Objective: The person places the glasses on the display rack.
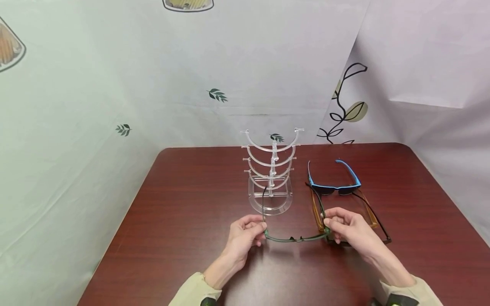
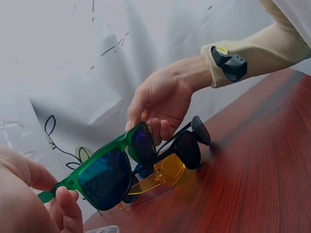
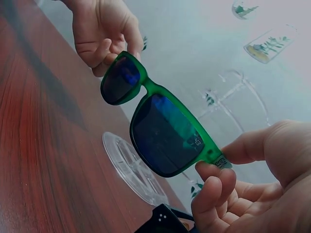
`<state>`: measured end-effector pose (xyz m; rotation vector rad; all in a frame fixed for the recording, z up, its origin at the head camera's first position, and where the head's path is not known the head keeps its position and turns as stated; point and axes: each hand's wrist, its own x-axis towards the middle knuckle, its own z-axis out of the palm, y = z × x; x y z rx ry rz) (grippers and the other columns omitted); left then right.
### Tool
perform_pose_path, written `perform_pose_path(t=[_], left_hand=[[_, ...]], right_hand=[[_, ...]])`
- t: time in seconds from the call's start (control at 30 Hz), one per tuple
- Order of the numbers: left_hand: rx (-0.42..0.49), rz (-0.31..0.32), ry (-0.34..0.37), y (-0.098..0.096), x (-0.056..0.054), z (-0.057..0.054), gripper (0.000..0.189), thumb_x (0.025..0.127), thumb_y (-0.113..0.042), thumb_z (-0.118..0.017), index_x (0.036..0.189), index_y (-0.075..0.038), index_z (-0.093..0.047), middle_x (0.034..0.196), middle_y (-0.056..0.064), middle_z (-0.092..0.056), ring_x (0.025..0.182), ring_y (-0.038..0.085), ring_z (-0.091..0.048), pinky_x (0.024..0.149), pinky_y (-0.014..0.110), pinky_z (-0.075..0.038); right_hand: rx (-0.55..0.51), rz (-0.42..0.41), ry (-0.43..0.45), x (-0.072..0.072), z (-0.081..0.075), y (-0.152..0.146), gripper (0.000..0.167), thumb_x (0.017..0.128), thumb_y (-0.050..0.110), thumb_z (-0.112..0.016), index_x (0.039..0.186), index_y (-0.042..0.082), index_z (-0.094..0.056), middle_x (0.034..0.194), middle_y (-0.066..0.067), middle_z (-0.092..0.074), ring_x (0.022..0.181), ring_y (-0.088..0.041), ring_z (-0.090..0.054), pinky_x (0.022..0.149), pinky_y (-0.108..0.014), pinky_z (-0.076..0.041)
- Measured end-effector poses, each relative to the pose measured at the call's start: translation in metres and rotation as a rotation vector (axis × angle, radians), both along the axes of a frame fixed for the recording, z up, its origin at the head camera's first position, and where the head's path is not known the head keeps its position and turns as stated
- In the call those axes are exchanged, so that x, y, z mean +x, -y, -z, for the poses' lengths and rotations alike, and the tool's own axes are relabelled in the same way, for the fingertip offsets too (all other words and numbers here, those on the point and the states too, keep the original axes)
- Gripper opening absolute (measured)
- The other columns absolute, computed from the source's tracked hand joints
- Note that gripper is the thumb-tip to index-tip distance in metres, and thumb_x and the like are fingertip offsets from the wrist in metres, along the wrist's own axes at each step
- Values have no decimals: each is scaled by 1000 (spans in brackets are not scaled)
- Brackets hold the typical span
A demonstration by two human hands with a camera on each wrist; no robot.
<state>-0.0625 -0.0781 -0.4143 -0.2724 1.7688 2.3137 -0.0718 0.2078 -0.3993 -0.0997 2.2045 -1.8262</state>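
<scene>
The green sunglasses (image 3: 165, 136) are held above the worktop (image 1: 183, 204), on the person's side of the clear stand (image 1: 273, 170) and a little right of its middle. Their long axis runs left to right, roughly in line with the stand's crosswise curves; the lenses face away from the stand, and the unfolded arms point toward it. The left hand (image 1: 243, 238) pinches one hinge corner between thumb and fingers; the right hand (image 1: 350, 227) pinches the other. The left hand is nearer the stand. Right of the stand lie blue sunglasses (image 1: 334, 187), amber glasses (image 2: 170, 169) and black sunglasses (image 2: 188, 149), the last two partly hidden by the right hand in the head view.
</scene>
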Motion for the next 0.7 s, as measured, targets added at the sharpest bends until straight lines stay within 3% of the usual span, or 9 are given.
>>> perform_pose_path(t=[0.17, 0.43, 0.7], left_hand=[[-4, -18, 2, 3, -2, 0, 32, 86, 7, -66, 117, 12, -59, 69, -2, -63, 57, 7, -59, 49, 16, -45], [-9, -37, 2, 10, -3, 0, 36, 86, 8, -65, 121, 14, -57, 68, -3, -61, 56, 5, -58, 48, 16, -44], [-13, -44, 1, 16, -5, 4, 38, 86, 8, -65, 122, 15, -56, 68, -2, -60, 56, 6, -59, 48, 16, -44]], right_hand=[[-24, -8, -17, -3, 1, 3, 30, 99, 9, -61, 118, -12, -54, 71, 1, -53, 57, -13, -49, 53, -28, -48], [-62, -10, 65, -9, 0, 11, 34, 99, 10, -61, 122, -12, -51, 70, 2, -49, 57, -11, -47, 53, -25, -46], [-67, -18, 65, -13, 0, 16, 37, 98, 9, -62, 124, -14, -49, 70, 1, -50, 57, -13, -46, 53, -26, -44]])
